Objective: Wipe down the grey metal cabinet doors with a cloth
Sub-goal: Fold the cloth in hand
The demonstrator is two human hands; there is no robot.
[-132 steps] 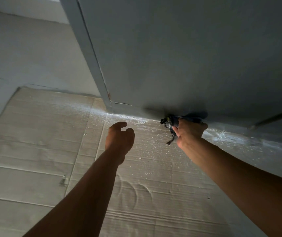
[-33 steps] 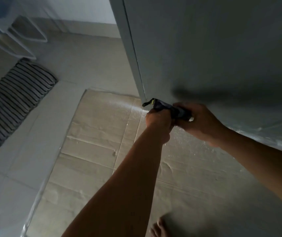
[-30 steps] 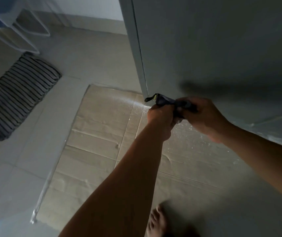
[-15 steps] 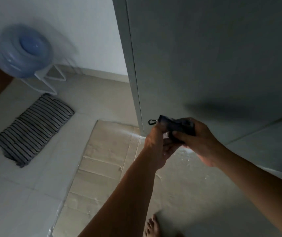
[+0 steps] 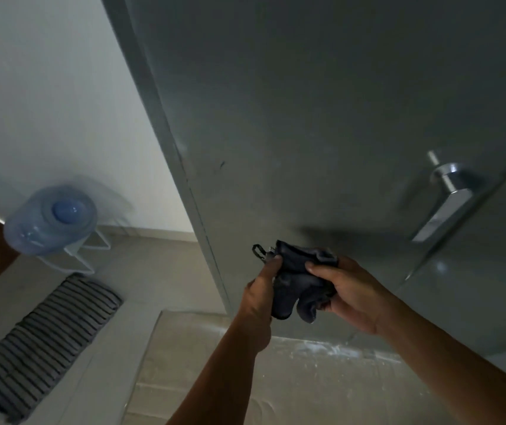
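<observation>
Cloth (image 5: pixel 299 282), bunched before the cabinet door (image 5: pixel 307 118) (seemingly clear of it), is pinched by the left hand (image 5: pixel 257 297) and gripped by the right hand (image 5: pixel 351 294), likely refolding; next, press it flat against the door.

On your far left, a blue water bottle (image 5: pixel 50 220) is resting tilted on a white wire stand (image 5: pixel 87 256), and it is showing up blurred. The stand is sitting on the tiled floor (image 5: pixel 141 271) near the white wall (image 5: pixel 46 87). Nearer on your left, a grey ribbed mat (image 5: pixel 46 338) is lying flat. A cardboard sheet (image 5: pixel 202 372) is covering the floor below you, with white specks (image 5: pixel 322 348) lying along its far edge.
</observation>
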